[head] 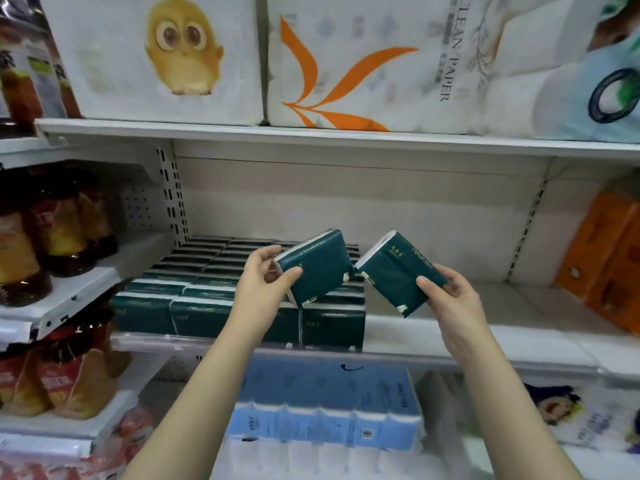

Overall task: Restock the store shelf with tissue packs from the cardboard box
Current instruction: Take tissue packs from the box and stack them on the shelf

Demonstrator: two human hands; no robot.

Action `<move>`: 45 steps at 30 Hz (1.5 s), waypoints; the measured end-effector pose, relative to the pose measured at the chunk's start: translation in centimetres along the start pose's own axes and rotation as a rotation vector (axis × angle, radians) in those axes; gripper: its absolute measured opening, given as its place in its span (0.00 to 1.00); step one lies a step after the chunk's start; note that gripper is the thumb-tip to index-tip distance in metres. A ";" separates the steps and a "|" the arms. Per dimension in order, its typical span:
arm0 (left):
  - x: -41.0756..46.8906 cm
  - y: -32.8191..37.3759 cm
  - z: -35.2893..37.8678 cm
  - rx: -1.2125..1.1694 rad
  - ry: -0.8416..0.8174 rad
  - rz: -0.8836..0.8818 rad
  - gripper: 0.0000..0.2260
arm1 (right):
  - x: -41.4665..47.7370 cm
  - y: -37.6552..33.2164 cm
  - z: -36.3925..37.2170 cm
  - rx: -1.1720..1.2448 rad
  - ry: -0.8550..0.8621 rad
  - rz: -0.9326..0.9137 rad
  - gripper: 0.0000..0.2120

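Observation:
My left hand grips a dark green tissue pack, tilted, above the rows of matching green packs stacked on the middle shelf. My right hand grips a second dark green pack, also tilted, just right of the stack and above the shelf's bare part. The two held packs nearly touch at their inner corners. The cardboard box is out of view.
Large white paper bundles fill the shelf above. Orange packs stand at the middle shelf's right end. Blue tissue packs sit on the shelf below. Bottles line the left unit.

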State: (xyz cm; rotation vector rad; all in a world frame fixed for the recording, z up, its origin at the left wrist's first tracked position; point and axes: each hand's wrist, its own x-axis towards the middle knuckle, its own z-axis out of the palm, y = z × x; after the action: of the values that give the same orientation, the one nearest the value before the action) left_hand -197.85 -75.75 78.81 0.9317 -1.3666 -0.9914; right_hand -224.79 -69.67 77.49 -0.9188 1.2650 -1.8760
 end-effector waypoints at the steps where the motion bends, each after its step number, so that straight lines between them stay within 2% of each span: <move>1: 1.1 0.0 0.7 -0.024 0.011 0.007 0.15 | 1.4 0.0 -0.4 -0.012 0.026 -0.004 0.18; 7: 6.6 -0.9 4.7 -0.013 0.056 0.051 0.15 | 8.9 2.0 -1.6 -0.172 0.100 -0.030 0.19; 13: 11.5 -2.7 9.2 -0.031 0.149 -0.007 0.19 | 15.2 6.6 -1.4 -0.380 0.107 0.026 0.22; 18: 14.4 -4.1 11.6 -0.016 0.128 0.003 0.17 | 17.8 9.6 -0.8 -0.450 0.078 0.013 0.22; 21: 15.1 -5.6 12.4 -0.034 0.146 0.007 0.18 | 18.1 11.2 -0.1 -0.399 0.052 -0.001 0.26; 24: 15.5 -6.6 12.6 -0.106 0.194 -0.038 0.21 | 17.9 13.1 0.3 -0.460 0.116 -0.064 0.19; 30: 15.9 -7.2 12.5 -0.147 0.221 -0.025 0.20 | 18.7 14.2 0.5 -0.588 0.113 -0.148 0.14; 36: 16.0 -7.5 13.0 -0.034 0.176 0.014 0.18 | 18.8 14.1 0.8 -0.562 0.085 -0.083 0.18; 41: 15.8 -7.5 13.2 0.015 0.116 0.034 0.18 | 18.3 13.4 1.0 -0.527 0.087 -0.035 0.17; 45: 15.6 -7.7 13.2 0.041 0.048 0.046 0.19 | 18.0 12.9 1.2 -0.418 0.154 0.006 0.17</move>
State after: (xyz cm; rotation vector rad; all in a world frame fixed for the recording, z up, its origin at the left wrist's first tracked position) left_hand -211.78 -92.43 76.75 0.9442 -1.3668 -0.9041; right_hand -231.13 -89.04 68.84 -0.9903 1.7959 -1.7340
